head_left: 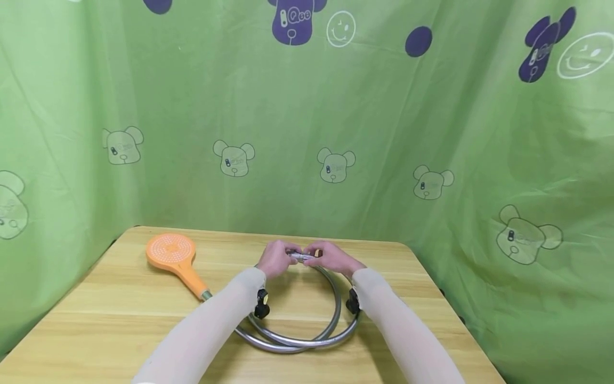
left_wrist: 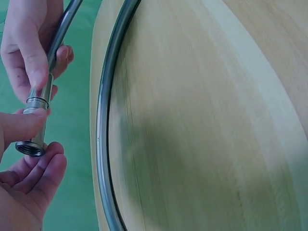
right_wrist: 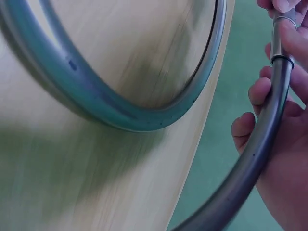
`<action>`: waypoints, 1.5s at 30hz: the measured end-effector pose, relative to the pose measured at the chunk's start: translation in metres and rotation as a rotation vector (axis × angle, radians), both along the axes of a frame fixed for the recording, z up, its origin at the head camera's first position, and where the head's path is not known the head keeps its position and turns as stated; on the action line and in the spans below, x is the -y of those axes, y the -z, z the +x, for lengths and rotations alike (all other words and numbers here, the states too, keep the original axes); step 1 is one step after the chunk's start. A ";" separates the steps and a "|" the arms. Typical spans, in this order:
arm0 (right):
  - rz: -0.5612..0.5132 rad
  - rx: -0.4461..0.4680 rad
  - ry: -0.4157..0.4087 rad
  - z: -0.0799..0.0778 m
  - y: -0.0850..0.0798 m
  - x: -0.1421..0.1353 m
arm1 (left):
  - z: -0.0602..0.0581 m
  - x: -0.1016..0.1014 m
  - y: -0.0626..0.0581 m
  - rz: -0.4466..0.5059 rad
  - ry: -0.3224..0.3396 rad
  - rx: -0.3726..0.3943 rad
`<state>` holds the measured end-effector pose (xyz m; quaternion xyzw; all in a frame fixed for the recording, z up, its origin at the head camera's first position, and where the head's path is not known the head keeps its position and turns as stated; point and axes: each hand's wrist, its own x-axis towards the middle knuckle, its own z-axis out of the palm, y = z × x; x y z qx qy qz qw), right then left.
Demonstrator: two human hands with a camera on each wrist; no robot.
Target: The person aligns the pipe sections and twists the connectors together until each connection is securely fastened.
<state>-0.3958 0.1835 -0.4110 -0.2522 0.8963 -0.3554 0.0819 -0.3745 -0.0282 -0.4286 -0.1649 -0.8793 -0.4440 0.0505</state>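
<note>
Above the far part of the table, both hands meet at the metal end fitting (left_wrist: 37, 103) of a silver shower hose (head_left: 338, 306). My left hand (head_left: 275, 260) pinches the fitting near its open threaded mouth, thumb on one side and fingertips by the rim. Just behind it, my right hand (head_left: 336, 257) grips the sleeve and the hose, its fingers curled round them in the right wrist view. From there the hose loops down onto the table in wide coils. Its other end joins the handle of an orange shower head (head_left: 171, 249), which lies with its spray face up.
The light wooden table (head_left: 120, 320) carries the hose loops between my forearms and the shower head at the left. A green curtain (head_left: 288, 106) with bear prints hangs behind and at both sides. Each wrist wears a small black camera (head_left: 261, 304).
</note>
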 end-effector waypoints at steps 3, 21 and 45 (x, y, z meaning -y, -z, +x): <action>-0.024 -0.024 0.018 0.001 0.002 0.000 | 0.000 0.001 0.000 0.010 0.017 -0.002; 0.000 -0.030 -0.012 -0.007 0.002 0.003 | 0.004 0.005 0.000 -0.015 -0.001 -0.014; -0.007 -0.033 -0.005 -0.003 0.001 0.000 | 0.002 -0.003 0.001 -0.034 0.014 -0.014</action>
